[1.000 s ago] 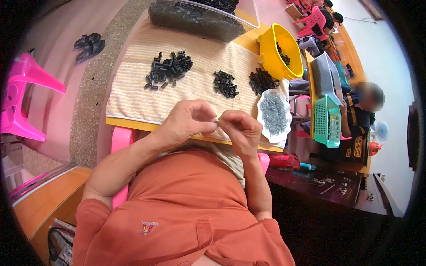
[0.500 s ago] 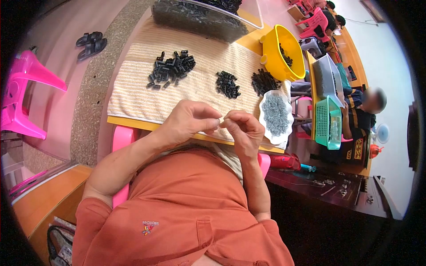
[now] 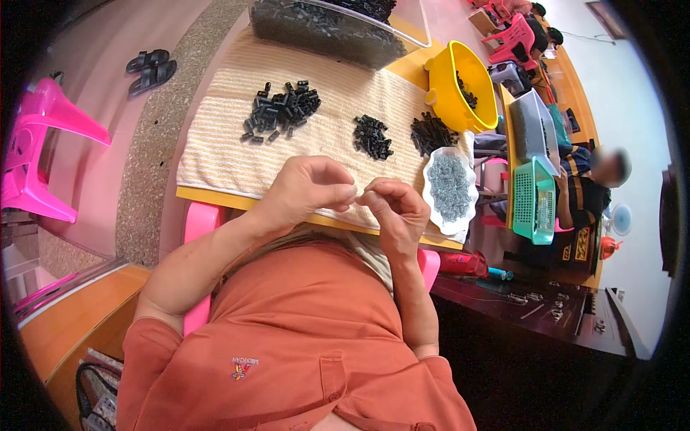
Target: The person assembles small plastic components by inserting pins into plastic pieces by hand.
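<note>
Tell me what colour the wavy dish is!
The wavy dish is white, seen best in the head view.

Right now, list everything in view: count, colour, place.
Towel: 1, cream-striped, on table
Part piles: 3, black, on towel
Bin: 1, transparent, table's far side
Tub: 1, yellow, far right corner
Scalloped dish: 1, white, near right corner
Small bits: many, clear-grey, in dish
Basket: 1, green, neighbouring table, right
Second bin: 1, translucent, beside basket
Sandals: 2, black, floor, left
Seats: several, pink, left, around wearer, background
Nearest co-worker: 1, dark top, right
Other background: too small or unclear
Shirt: 1, rust-orange, torso
Left hand: 1, bare, table's near edge
Right hand: 1, bare, beside left
</note>
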The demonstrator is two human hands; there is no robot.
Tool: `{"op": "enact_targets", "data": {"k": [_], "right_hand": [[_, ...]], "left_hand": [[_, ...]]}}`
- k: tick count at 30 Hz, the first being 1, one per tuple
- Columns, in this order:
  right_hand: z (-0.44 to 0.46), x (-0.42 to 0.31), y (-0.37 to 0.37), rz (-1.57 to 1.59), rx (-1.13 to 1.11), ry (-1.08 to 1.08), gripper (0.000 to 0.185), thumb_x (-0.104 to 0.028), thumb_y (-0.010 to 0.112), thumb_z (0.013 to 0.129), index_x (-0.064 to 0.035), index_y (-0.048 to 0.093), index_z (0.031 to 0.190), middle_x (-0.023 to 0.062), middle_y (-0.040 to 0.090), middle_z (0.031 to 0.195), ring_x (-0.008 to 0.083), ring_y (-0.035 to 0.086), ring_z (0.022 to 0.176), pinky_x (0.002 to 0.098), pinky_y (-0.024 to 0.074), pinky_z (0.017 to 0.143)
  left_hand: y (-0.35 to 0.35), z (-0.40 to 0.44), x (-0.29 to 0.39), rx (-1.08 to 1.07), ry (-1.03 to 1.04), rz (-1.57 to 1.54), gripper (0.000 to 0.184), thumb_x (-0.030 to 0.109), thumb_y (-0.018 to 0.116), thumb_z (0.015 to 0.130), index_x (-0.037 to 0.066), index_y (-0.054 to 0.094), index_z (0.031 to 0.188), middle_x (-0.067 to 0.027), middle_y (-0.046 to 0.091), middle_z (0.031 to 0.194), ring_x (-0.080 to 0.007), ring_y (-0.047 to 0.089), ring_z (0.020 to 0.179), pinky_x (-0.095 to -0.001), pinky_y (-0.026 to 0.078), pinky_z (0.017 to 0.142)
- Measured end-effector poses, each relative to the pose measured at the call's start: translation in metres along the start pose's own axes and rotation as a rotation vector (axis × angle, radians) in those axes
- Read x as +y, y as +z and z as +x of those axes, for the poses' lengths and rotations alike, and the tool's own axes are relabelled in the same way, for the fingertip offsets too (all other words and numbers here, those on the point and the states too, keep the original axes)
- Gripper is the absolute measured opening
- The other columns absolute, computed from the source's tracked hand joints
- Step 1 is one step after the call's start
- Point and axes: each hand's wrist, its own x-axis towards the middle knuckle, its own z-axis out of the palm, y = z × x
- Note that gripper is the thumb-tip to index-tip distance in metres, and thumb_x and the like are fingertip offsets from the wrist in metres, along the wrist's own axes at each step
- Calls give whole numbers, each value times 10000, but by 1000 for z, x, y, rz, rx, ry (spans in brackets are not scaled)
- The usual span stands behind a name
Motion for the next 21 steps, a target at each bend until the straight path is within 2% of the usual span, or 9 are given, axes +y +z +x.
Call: {"op": "enact_targets", "data": {"k": [7,10,14,21], "right_hand": [[3,0,1,-32,-1,-54,126,119,699,855,34,694,947,107,702,965,152,658,893,272,538,802],[3,1,0,-65,-2,-42,121,118,709,844,37,700,934,106,707,955,155,659,893,275,537,804],[3,-2,2,-46,-6,-7,113,107,725,837,38,707,925,102,713,942,156,663,886,276,538,801],[5,-5,-3,-187,-110,-25,93,76,734,843,29,713,921,91,727,909,148,674,836,270,541,764]], "left_hand": [[6,-1,-2,-8,21,43,176,31,761,871,11,667,1019,-51,704,908,-106,676,831,-259,573,760],[6,-2,0,-8,23,105,204,26,753,864,-16,636,1025,-71,689,907,-132,672,822,-273,559,731],[7,-3,-1,-33,44,169,197,13,748,850,-16,627,1003,-68,689,902,-129,670,826,-275,558,738],[5,-2,-7,-41,45,212,161,7,746,839,-14,635,954,-66,693,870,-124,669,822,-272,552,736]]}}
